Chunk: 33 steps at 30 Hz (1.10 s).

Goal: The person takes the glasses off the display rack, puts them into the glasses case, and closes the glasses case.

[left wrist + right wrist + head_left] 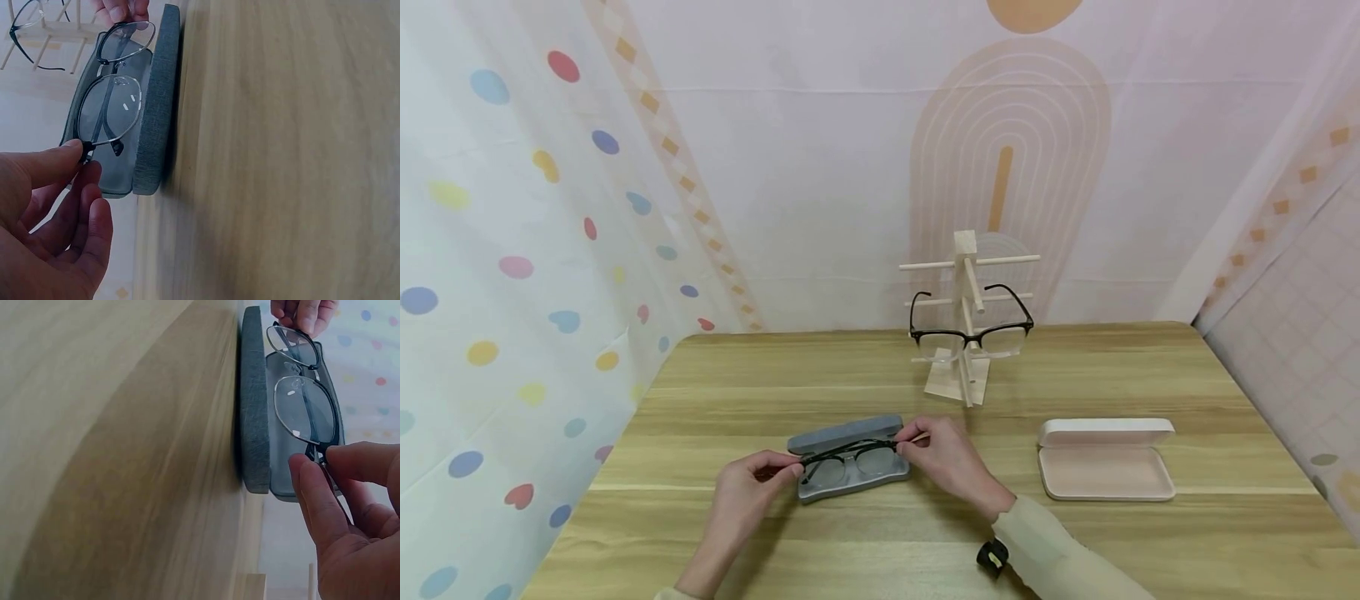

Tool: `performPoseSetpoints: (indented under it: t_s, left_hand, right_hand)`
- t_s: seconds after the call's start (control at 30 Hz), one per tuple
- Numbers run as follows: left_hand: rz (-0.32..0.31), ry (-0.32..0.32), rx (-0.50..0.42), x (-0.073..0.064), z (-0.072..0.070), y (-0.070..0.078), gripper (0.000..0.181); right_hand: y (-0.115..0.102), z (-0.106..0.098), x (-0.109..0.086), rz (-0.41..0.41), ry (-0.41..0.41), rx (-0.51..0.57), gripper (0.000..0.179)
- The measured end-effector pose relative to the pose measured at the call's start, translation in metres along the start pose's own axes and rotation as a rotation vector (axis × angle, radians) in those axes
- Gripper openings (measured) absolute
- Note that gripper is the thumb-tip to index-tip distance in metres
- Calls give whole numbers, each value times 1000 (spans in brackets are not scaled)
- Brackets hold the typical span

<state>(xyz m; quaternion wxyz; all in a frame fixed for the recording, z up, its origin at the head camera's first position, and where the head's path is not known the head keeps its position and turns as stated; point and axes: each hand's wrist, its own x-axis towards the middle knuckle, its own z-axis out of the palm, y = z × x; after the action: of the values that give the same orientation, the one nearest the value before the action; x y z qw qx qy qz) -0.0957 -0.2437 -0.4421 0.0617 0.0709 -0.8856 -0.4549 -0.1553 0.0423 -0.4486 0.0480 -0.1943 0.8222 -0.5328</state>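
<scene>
Black half-rimmed eyeglasses point(855, 460) with folded temples are held over an opened grey glasses case point(859, 488). My left hand point(747, 490) pinches their left corner between thumb and fingers. At the opposite corner, my right hand point(951, 462) pinches the frame by the hinge. Both wrist views show the clear lenses, with the eyeglasses point(109, 109) between the hands and the case's grey lining behind them. In the right wrist view, the thumb and fingers of the right hand point(356, 512) meet at the dark hinge.
A wooden display stand point(964, 292) at the back of the table bears another pair of black-framed eyeglasses point(972, 337). To the right lies an opened white glasses case point(1107, 473) with a pale pink inside. A patterned curtain point(820, 167) hangs behind the wooden table point(722, 375).
</scene>
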Motion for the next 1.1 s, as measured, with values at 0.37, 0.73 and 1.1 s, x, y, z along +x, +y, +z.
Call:
performPoseSetpoints:
  t_s: [0.37, 0.73, 1.1]
  left_hand:
    - [2, -25, 48, 6, 4, -7, 5]
    - [24, -54, 50, 12, 6, -13, 3]
    - [35, -49, 101, 14, 8, -15, 6]
  right_hand:
    - [4, 1, 4, 15, -20, -72, 10]
    - [5, 2, 6, 3, -31, -139, 12]
    - [7, 1, 3, -9, -56, -168, 17]
